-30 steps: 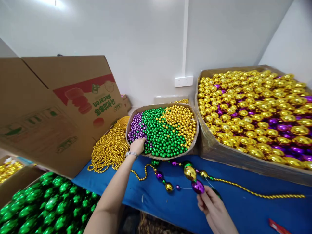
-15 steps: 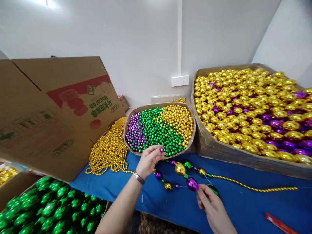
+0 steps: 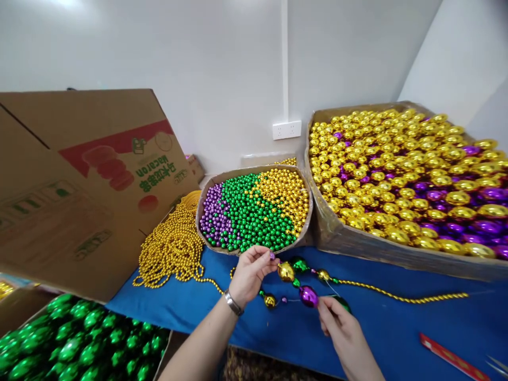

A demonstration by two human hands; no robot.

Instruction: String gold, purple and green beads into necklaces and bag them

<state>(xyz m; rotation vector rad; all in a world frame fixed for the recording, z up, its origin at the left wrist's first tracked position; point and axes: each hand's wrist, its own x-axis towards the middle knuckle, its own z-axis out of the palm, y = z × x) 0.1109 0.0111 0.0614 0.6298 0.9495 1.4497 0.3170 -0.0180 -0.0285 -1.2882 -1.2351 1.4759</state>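
My left hand [image 3: 253, 272], with a metal band at the wrist, pinches a small purple bead [image 3: 272, 256] beside the large gold bead [image 3: 286, 271] of a bead string. My right hand [image 3: 337, 320] is closed at the right end of a large purple bead [image 3: 308, 296] on that string; the string's end there is hidden by my fingers. A green bead [image 3: 299, 264] lies behind the gold one. Below my left hand are a smaller gold bead [image 3: 270, 300] and a small purple one on clear thread. A gold twisted strand [image 3: 400, 296] stretches rightward over the blue cloth.
A box of small purple, green and gold beads [image 3: 254, 217] stands behind my hands. To its right is a big carton of gold and purple beads [image 3: 381, 185]. Gold bead strands [image 3: 170, 248], a tilted carton [image 3: 87, 211] and green beads [image 3: 75, 344] are at left; a red packet [image 3: 452, 357] lies right.
My left hand, with the small purple bead, has come away from the bead box, down and right to the large gold bead. My right hand keeps its hold. The view has shifted slightly.
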